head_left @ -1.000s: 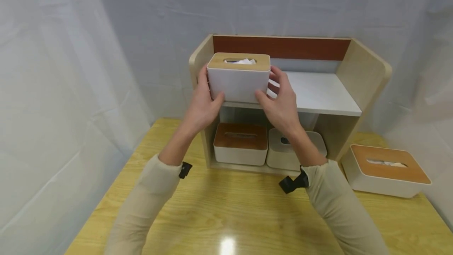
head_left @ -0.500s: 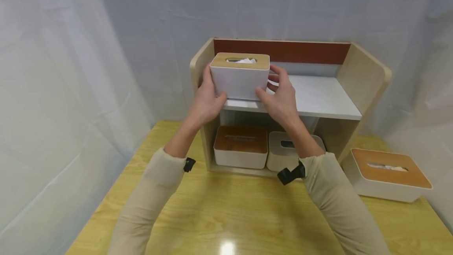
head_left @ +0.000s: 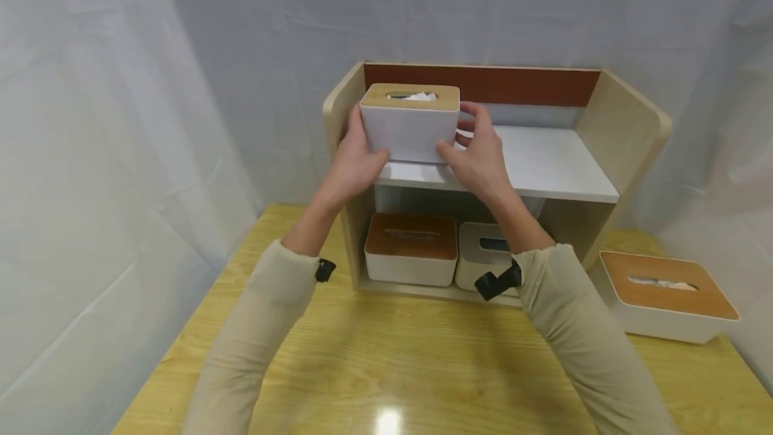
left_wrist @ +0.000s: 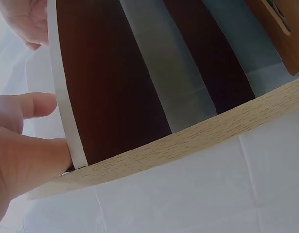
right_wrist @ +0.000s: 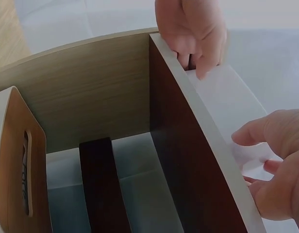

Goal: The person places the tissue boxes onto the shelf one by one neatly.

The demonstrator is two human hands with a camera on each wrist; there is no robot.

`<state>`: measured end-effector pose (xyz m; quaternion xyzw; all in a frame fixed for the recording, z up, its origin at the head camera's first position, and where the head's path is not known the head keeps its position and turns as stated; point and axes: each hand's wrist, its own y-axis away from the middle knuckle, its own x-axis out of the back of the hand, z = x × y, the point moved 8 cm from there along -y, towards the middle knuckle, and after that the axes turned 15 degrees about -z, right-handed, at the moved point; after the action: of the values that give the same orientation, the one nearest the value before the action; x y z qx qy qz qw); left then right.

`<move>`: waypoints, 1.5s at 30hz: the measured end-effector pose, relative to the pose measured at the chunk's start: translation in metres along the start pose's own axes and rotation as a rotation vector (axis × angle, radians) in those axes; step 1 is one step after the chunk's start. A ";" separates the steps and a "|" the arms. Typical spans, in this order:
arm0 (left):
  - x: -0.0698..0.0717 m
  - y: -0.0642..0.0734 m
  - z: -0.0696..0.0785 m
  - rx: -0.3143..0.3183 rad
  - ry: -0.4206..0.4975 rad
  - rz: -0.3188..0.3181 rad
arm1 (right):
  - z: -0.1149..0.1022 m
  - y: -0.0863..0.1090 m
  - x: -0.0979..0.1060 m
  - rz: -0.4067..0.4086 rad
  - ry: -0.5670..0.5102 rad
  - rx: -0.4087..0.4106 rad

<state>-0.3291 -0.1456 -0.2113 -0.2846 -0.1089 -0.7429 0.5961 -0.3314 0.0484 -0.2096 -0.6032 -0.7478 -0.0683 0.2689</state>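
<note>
The tissue box (head_left: pixel 410 129) is over the front left part of the upper shelf (head_left: pixel 549 153), upright and close to the left side wall (head_left: pixel 347 94). Its long axis runs roughly along the shelf's front edge. Whether its base touches the shelf, I cannot tell.

The box lies directly between the hands — one at each short end, neither nearer than the other. The left hand (head_left: pixel 357 161) and right hand (head_left: pixel 481 160) both pinch it, thumbs on the lower front corners and fingers along the ends. The left hand is on the side wall's side, where there is little room.

Some white tissue (head_left: pixel 421 96) shows in the slot of its wooden lid. Beneath the shelf sit a brown-lidded box (head_left: pixel 412 268) and, just beside it, a grey-lidded box (head_left: pixel 474 268); their contents are unclear. An orange-lidded box (head_left: pixel 664 313) — something pale in its slot — stands near the right edge of the worktop (head_left: pixel 386 354).
</note>
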 end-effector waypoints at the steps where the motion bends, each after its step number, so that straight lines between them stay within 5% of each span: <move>1: 0.000 0.000 0.000 0.001 0.009 0.000 | 0.001 0.000 0.000 -0.007 0.000 -0.004; 7: -0.004 0.004 0.001 0.014 0.053 0.009 | 0.003 0.003 -0.001 -0.054 0.003 -0.007; 16: -0.005 0.006 0.008 -0.014 -0.008 0.004 | -0.006 0.006 0.000 -0.063 -0.002 0.041; 29: -0.003 0.016 0.005 -0.062 0.083 -0.009 | -0.003 0.015 -0.003 -0.084 -0.024 0.047; 38: -0.019 0.054 0.017 -0.194 0.108 -0.054 | -0.001 0.053 -0.003 -0.072 -0.188 0.206; 45: -0.041 0.095 0.005 -0.228 0.151 -0.084 | 0.017 0.100 -0.009 -0.088 -0.249 0.281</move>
<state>-0.2322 -0.1344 -0.2464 -0.2890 0.0094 -0.7939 0.5349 -0.2419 0.0739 -0.2500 -0.5302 -0.8031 0.1003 0.2525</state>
